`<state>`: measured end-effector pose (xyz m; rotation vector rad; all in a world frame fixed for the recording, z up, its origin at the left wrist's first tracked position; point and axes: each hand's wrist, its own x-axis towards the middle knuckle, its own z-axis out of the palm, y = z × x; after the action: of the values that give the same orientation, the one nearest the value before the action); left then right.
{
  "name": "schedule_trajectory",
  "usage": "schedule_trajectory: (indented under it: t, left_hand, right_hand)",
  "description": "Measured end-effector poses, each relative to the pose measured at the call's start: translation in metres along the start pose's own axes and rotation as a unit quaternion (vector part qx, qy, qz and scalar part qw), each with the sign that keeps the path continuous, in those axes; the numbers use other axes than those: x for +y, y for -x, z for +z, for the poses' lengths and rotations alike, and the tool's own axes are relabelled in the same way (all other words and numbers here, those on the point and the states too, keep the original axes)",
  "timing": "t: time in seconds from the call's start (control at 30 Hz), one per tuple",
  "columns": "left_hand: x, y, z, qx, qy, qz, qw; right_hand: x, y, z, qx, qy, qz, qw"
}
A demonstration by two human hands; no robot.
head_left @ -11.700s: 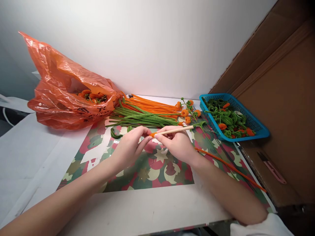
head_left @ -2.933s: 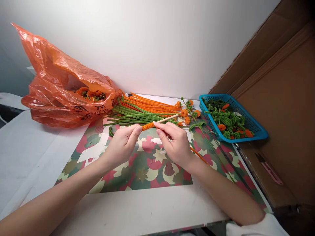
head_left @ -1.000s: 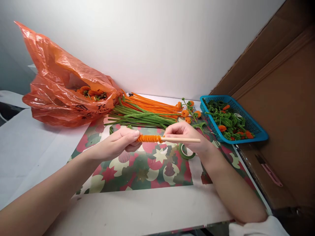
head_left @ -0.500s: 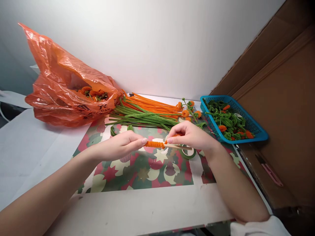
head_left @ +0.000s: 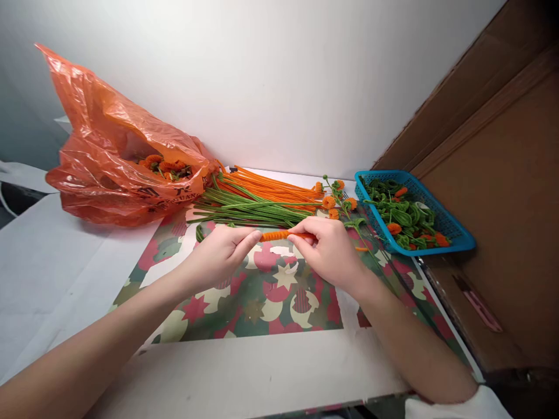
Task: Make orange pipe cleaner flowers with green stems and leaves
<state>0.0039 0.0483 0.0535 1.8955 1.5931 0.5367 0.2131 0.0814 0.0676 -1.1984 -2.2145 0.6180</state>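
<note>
An orange pipe cleaner [head_left: 274, 235], wound into a tight coil, stretches level between my two hands above the patterned sheet. My left hand [head_left: 227, 247] is closed, pinching the coil's left end between thumb and finger. At the right end, my right hand [head_left: 326, 247] closes its fingertips round the coil, with a bit of orange showing between thumb and forefinger. The thin stick inside the coil is hidden by the coil and hands. Just behind lie a bundle of green pipe cleaners [head_left: 257, 208] and one of orange pipe cleaners [head_left: 275, 185].
An orange plastic bag [head_left: 100, 192] holding orange flowers stands back left. A blue basket [head_left: 463, 238] of green and orange pieces sits at the right, beside a stem with small orange flowers [head_left: 328, 202]. A pink-handled tool [head_left: 483, 311] lies on the cardboard [head_left: 502, 233] at far right.
Both hands have lifted slightly away from me, and the right hand has turned and closed over the coil's right end. The wooden stick that stuck out rightward is now covered.
</note>
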Motion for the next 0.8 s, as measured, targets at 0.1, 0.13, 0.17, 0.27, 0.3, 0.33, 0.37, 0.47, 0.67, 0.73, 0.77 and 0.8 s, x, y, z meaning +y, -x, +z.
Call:
schedule_trajectory:
  t: [0.1,0.13,0.17,0.27,0.3,0.33,0.37,0.47,0.67,0.73,0.77,0.8]
  left_hand:
    - [-0.001,0.0,0.003,0.034,0.013,0.007,0.999]
    - [-0.002,0.0,0.003,0.04,0.017,0.009,0.999]
    - [-0.002,0.0,0.004,0.042,0.021,0.01,0.999]
    - [-0.003,0.0,0.006,0.034,0.022,0.005,0.999]
    - [-0.003,0.0,0.007,0.03,0.02,0.008,0.999]
    - [-0.004,0.0,0.008,0.025,0.017,0.014,0.999]
    - [-0.005,0.0,0.008,0.02,0.015,0.022,0.999]
    - [-0.006,0.0,0.011,0.009,0.013,0.042,0.999]
    - [-0.007,0.0,0.012,-0.003,0.013,0.062,0.998]
    - [-0.006,0.0,0.012,-0.006,0.019,0.064,0.998]
    - [-0.006,0.0,0.012,-0.009,0.021,0.064,0.998]
    - [-0.006,0.0,0.011,-0.01,0.023,0.064,0.998]
  right_hand:
    - [-0.001,0.001,0.0,0.002,0.009,-0.027,1.0]
    - [-0.001,0.001,-0.001,-0.003,0.012,-0.037,0.999]
    - [-0.001,0.001,-0.002,-0.011,0.015,-0.046,0.999]
    - [0.002,-0.002,-0.006,-0.04,0.007,-0.06,0.997]
    - [0.004,-0.004,-0.008,-0.05,-0.005,-0.06,0.997]
    - [0.006,-0.005,-0.009,-0.061,-0.023,-0.056,0.996]
    - [0.009,-0.006,-0.009,-0.073,-0.045,-0.047,0.995]
    - [0.019,-0.01,-0.009,-0.111,-0.122,0.0,0.986]
    - [0.04,-0.019,-0.006,-0.169,-0.231,0.041,0.957]
    - [0.048,-0.022,-0.003,-0.194,-0.275,0.052,0.94]
    - [0.051,-0.024,-0.002,-0.209,-0.296,0.064,0.93]
    - [0.055,-0.025,0.0,-0.224,-0.314,0.078,0.919]
